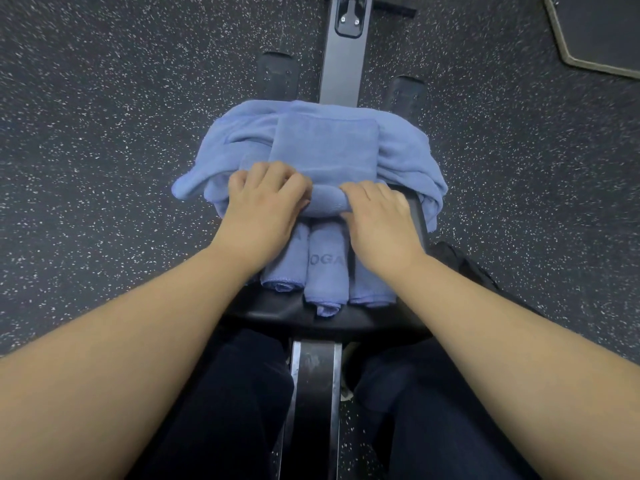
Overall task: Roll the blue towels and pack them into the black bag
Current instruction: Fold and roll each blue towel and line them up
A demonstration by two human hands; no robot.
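A folded blue towel [325, 147] lies on top of a heap of loose blue towels [405, 157] on the black padded seat [311, 315]. Its near end is curled into a roll [325, 200]. My left hand [266, 206] grips the left part of that roll, fingers curled over it. My right hand [377, 216] grips the right part the same way. Three rolled blue towels [325, 268] lie side by side on the seat under my wrists. A piece of the black bag [464, 265] shows on the floor right of the seat, mostly hidden by my right forearm.
The seat sits on a metal rail [341, 67] running away from me, with two black footrests [277, 76] beside it. Dark speckled rubber floor [104, 133] lies all around. A dark mat [602, 32] lies at the top right. My legs straddle the rail.
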